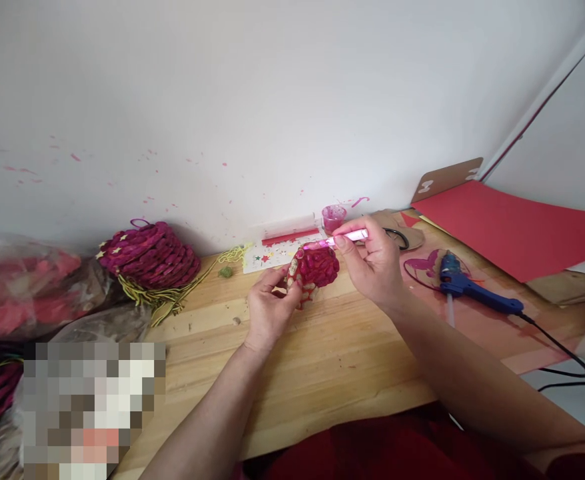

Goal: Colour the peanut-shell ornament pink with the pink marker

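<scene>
My left hand (272,300) is closed on the edge of a knobbly craft piece (321,268), thumb in front and fingers behind. Most of the piece is deep magenta, and its left and lower parts show cream and red patches. In my right hand (372,260) is a paintbrush (356,235) with a white handle, pinched between thumb and fingers. Its pink-stained tip points left and reaches the top of the piece. A cup with pink paint (333,217) stands just behind my right hand, against the wall.
A magenta coiled bundle (155,257) with yellow strands sits left, beside plastic bags (27,287). To the right lie a blue glue gun (477,290) with its cord and red sheets (512,227). Behind my hands is a white sheet (252,263) with small stars.
</scene>
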The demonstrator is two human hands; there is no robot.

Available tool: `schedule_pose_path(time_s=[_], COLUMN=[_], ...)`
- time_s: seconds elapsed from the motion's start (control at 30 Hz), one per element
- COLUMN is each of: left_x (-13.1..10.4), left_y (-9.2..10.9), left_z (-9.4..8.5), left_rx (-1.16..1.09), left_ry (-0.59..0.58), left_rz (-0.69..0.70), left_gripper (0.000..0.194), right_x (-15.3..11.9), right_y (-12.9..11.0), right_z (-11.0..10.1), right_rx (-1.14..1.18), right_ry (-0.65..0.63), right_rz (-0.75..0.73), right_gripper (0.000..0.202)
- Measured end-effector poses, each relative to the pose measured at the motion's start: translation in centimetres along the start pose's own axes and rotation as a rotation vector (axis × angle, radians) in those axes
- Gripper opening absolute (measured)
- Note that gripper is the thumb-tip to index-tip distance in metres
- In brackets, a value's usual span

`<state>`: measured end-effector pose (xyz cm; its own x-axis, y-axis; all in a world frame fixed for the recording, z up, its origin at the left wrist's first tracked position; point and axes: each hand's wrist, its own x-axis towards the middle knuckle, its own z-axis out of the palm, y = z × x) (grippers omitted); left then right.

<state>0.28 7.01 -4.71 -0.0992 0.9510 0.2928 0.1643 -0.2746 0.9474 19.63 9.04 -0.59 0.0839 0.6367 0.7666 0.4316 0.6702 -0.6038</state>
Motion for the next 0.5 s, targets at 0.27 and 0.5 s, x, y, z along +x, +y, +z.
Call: schedule_pose_path(time_s=[0.27, 0.5], left_x=[0.1, 0.1], left_y=[-0.1, -1.6], left_z=[0.0, 0.1], left_rx=[0.01, 0.022], left_ry=[0.034, 0.039], left_rz=[0.058, 0.118], left_gripper=[0.032, 0.033], right_x=[0.0, 0.1], right_y=[-0.5, -0.7], right_z=[-0.1, -0.3], right_rx=[-0.055, -0.113], right_ry=[0.027, 0.028], right_rz=[-0.048, -0.137], right_gripper=[0.008, 0.005])
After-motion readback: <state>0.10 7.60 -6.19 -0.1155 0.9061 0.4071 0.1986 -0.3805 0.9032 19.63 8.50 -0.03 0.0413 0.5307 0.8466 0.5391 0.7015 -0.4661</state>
